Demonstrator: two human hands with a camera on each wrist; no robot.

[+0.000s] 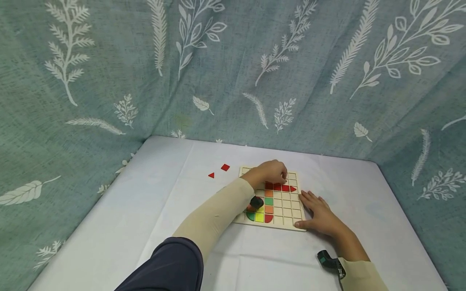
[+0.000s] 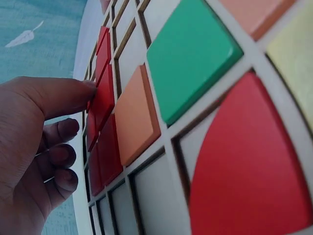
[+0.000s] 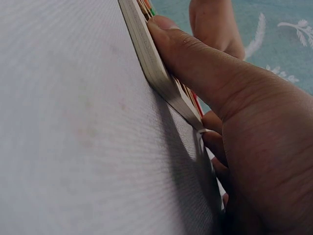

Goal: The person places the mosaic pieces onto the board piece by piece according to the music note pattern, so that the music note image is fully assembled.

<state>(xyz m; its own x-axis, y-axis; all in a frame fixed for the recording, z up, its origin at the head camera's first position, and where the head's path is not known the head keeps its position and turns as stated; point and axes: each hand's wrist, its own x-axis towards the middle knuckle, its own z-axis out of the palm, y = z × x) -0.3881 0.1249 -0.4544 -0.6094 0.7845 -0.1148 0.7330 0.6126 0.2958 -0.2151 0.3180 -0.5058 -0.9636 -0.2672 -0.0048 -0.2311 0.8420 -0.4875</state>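
A pale wooden grid board [image 1: 287, 221] lies on the table with coloured tiles in its cells. My left hand [image 1: 271, 171] is over the far part of the board. Its thumb meets a red tile [image 2: 92, 128] by the far red row, where it seems to pinch it; the index fingertip is hidden. Nearer sit an orange tile [image 2: 137, 117], a green tile [image 2: 193, 58] and a rounded red tile [image 2: 249, 166]. My right hand [image 1: 320, 216] rests at the board's right side, thumb [image 3: 171, 41] on the near corner, the other fingers stretched along the edge.
A loose red square tile [image 1: 225, 167] and a red triangle tile [image 1: 211, 175] lie left of the board on the white tablecloth [image 1: 174, 198]. A leaf-patterned curtain [image 1: 233, 81] hangs behind the table. Dark wrist cameras [image 1: 256, 202] are worn on both wrists.
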